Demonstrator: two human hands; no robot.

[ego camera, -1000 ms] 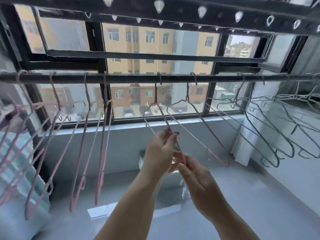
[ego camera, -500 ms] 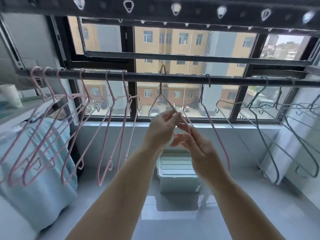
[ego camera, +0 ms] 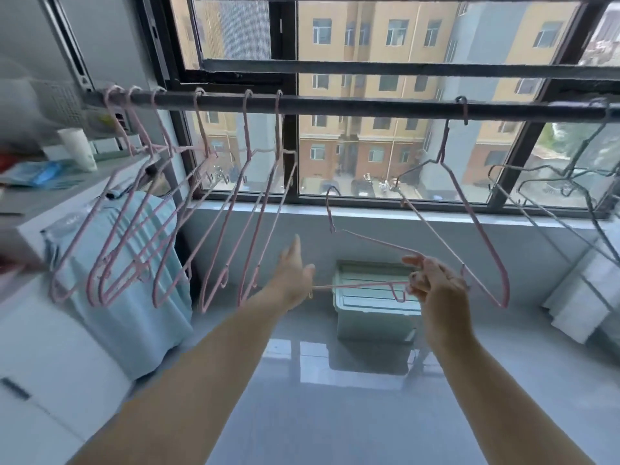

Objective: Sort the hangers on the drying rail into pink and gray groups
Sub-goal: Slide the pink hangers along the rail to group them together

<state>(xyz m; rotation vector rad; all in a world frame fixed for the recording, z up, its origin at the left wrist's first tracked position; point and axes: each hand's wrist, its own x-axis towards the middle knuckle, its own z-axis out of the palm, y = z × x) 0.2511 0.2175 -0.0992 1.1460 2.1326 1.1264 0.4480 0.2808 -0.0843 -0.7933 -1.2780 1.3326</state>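
Observation:
A dark drying rail (ego camera: pixel 352 106) runs across the window. Several pink hangers (ego camera: pixel 214 209) hang bunched at its left end. One more pink hanger (ego camera: pixel 469 209) hangs alone toward the right, and gray hangers (ego camera: pixel 550 193) crowd the far right. A loose pink hanger (ego camera: pixel 369 241) is off the rail, lying sideways with its hook pointing up left. My right hand (ego camera: pixel 436 283) grips it at its right end. My left hand (ego camera: pixel 293 273) is open beside the hanger's left end, fingers stretched toward the rail; whether it touches the bottom bar I cannot tell.
A pale green plastic box (ego camera: pixel 372 297) sits on the glossy floor under the window. A light blue cloth (ego camera: pixel 134 270) drapes over a white appliance (ego camera: pixel 50 347) at left, with a white cup (ego camera: pixel 79 149) on a shelf. White fabric (ego camera: pixel 583 297) hangs at right.
The pink hanger that both hands held on the rail has come off and dropped lower, turned sideways. My left hand has let go and opened. The view has swung left.

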